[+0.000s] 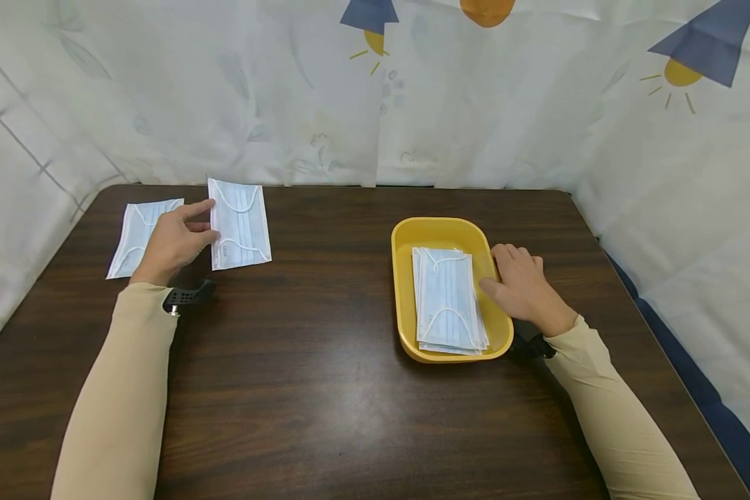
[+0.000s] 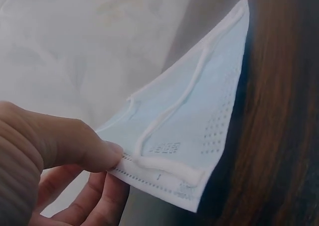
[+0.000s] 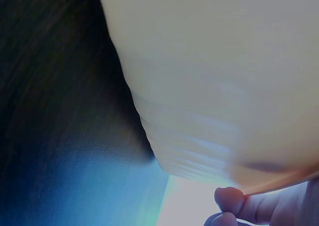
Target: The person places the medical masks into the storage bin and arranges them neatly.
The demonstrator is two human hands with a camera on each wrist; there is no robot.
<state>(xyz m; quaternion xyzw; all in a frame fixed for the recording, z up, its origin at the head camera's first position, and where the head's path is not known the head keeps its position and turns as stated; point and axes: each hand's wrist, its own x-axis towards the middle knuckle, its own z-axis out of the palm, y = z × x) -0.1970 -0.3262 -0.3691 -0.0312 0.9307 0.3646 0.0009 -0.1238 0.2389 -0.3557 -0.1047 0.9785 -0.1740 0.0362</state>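
Observation:
My left hand (image 1: 178, 239) pinches a pale blue face mask (image 1: 240, 226) by its left edge, thumb on one face. In the left wrist view the mask (image 2: 194, 106) hangs tilted, its white ear loops and dotted edge facing the camera. A second face mask (image 1: 125, 239) lies on the table, partly hidden behind the left hand. Over on the right, a yellow plastic basket (image 1: 403, 292) holds a stack of face masks (image 1: 448, 298). My right hand (image 1: 525, 285) holds the basket's right rim, thumb over the inner side; the right wrist view shows fingers (image 3: 232, 198) outside by the rim.
The dark wooden table (image 1: 325, 410) ends at a white patterned curtain (image 1: 325, 104) behind and at the sides. Dark blue material (image 1: 681, 347) shows beyond the right table edge. A black band sits on each wrist.

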